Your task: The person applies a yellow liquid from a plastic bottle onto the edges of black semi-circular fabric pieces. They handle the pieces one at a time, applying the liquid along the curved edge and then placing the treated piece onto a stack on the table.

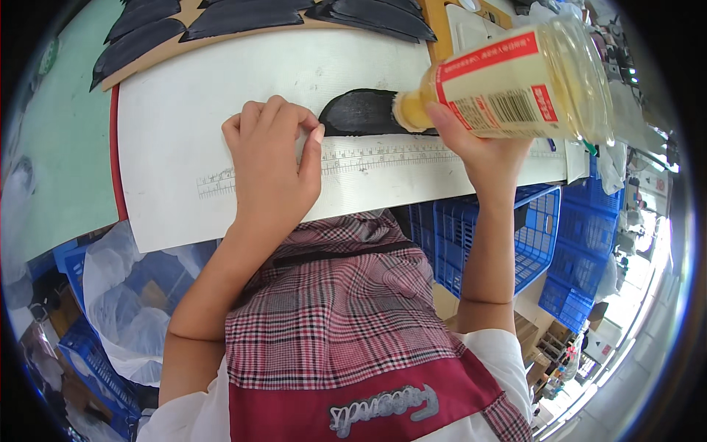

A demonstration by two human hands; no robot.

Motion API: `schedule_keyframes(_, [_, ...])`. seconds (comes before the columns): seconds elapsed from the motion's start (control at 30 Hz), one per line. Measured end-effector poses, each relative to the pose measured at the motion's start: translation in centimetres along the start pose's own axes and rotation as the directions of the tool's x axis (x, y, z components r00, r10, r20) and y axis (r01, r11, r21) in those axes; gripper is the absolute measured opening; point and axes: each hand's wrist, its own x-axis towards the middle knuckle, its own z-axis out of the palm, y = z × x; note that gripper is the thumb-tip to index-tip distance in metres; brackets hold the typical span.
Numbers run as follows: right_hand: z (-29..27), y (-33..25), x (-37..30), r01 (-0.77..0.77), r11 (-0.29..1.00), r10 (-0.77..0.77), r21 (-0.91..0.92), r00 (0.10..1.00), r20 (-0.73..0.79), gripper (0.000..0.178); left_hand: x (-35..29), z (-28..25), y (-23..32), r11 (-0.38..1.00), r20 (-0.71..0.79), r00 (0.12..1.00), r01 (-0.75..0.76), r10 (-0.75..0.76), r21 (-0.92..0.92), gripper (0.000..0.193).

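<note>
My right hand (pixel 486 151) grips a large clear plastic bottle (pixel 574 81) with a pale red-and-white label and yellowish contents. The bottle is tipped on its side, its yellowish mouth pointing left and down onto a flat black curved piece (pixel 359 112). That piece lies on the white work surface (pixel 243 66), and its right part is hidden behind the bottle. With thumb and forefinger pinched together, my left hand (pixel 276 151) holds the left tip of the black piece.
Several similar black pieces (pixel 247 18) lie on a brown board (pixel 324 24) at the far edge. A printed ruler scale (pixel 375 158) runs along the near side. Blue plastic crates (pixel 534 236) stand below at right. A bin lined with clear plastic (pixel 136 309) is below at left.
</note>
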Motion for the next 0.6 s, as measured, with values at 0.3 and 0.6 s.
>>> schedule_keyframes(0.3, [-6.2, 4.5, -2.0, -0.172, 0.984, 0.156, -0.038, 0.953, -0.259, 0.038, 0.1, -0.2, 0.3, 1.000, 0.040, 0.999, 0.016, -0.016, 0.006, 0.007])
schedule_keyframes(0.6, [-4.2, 6.7, -4.1, -0.240, 0.581, 0.451, 0.778, 0.890, -0.062, 0.064, 0.4, -1.2, 1.1, 0.999, 0.035, 0.999, 0.017, -0.016, -0.040, 0.026])
